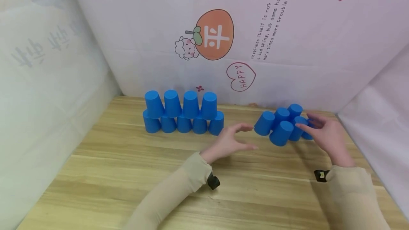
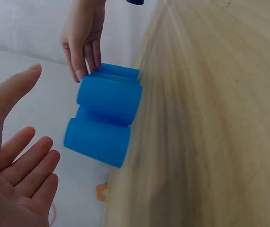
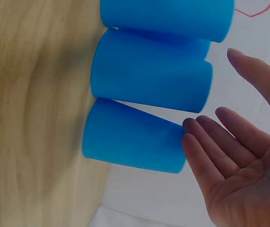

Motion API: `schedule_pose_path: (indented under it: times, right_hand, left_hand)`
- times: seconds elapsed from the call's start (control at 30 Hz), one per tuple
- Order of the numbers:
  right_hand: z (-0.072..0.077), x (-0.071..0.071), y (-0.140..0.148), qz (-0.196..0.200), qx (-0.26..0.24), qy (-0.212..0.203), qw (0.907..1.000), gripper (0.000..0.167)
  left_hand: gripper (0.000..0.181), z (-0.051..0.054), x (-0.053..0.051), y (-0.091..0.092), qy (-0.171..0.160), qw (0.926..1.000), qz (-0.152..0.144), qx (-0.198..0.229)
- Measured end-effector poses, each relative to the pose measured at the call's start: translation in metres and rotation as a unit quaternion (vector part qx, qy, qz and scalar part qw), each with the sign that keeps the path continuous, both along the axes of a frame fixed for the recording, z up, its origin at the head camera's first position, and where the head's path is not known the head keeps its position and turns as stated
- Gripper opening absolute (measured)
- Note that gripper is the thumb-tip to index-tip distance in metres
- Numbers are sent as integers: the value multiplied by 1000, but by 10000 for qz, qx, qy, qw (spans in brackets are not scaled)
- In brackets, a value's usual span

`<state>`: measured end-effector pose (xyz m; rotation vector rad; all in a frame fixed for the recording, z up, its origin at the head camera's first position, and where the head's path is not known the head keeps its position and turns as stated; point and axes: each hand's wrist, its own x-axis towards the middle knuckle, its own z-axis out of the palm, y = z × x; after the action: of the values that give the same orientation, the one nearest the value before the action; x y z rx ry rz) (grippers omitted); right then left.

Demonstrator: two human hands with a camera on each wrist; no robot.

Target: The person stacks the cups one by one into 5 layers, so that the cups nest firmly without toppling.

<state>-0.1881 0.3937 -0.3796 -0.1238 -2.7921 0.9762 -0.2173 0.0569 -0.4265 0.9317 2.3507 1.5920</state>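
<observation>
Several blue cups stand upside down in a loose cluster on the right of the table; a front cup (image 1: 281,133) and a left cup (image 1: 264,123) face my left hand (image 1: 227,142). That hand is spread with thumb and fingers apart, just left of the cluster, holding nothing. In the left wrist view its palm (image 2: 19,189) lies beside the cups (image 2: 108,99). My right hand (image 1: 329,136) is at the cluster's right side, fingers extended. In the right wrist view, fingertips of the right hand (image 3: 243,156) touch or nearly touch the end cup (image 3: 134,137).
At the back left, blue cups stand in two rows, with several upper cups (image 1: 190,104) stacked on a lower row (image 1: 184,124). A printed white cloth (image 1: 153,45) hangs behind the wooden table (image 1: 105,173), with more cloth at both sides.
</observation>
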Motion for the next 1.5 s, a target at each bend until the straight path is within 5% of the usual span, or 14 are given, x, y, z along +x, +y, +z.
schedule_pose_path:
  times: [0.23,0.53,0.8,1.23,1.5]
  right_hand:
    - [-7,-9,1,47,144,62,9999,78]
    - [-7,-8,-4,231,210,258,9992,69]
    - [-6,-7,-8,408,323,344,9981,63]
    - [-19,-9,-6,297,-149,131,9994,68]
    - [-22,-10,-5,285,-243,9,9993,72]
  left_hand:
    - [68,-11,-2,15,-99,9999,-33,6]
    - [67,-8,-2,33,-242,9997,56,51]
    - [73,-5,-12,72,92,9998,57,-154]
    - [68,-15,-11,102,-185,9988,453,69]
    - [61,-21,-8,109,73,9974,695,-181]
